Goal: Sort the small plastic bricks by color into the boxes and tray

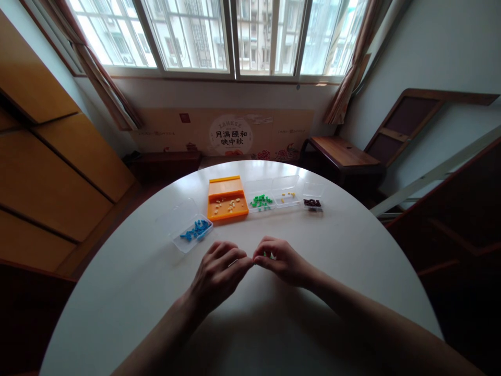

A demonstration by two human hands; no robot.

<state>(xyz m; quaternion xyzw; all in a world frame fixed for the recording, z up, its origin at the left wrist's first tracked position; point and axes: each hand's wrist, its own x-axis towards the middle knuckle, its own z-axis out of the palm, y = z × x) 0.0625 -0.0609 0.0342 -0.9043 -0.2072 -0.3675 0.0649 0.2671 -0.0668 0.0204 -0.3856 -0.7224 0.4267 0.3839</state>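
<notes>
My left hand (223,269) and my right hand (282,260) meet above the white table, fingertips touching. Both are closed in a pinch, and whatever lies between the tips is hidden or too small to make out. Through the loop of my right thumb and forefinger shows a bit of small green pieces (268,255); I cannot tell whether they are held or lie behind. Just beyond my hands, blue pieces (196,230) fill part of a clear box (182,244). An orange box (228,215) with cream pieces (234,204) stands to its right.
Farther right are clear open-lidded boxes with green pieces (261,200), a few yellow pieces (288,195) and dark brown pieces (312,202). The round white table (129,292) curves away towards a window wall. A wooden chair (344,151) stands behind it at the right.
</notes>
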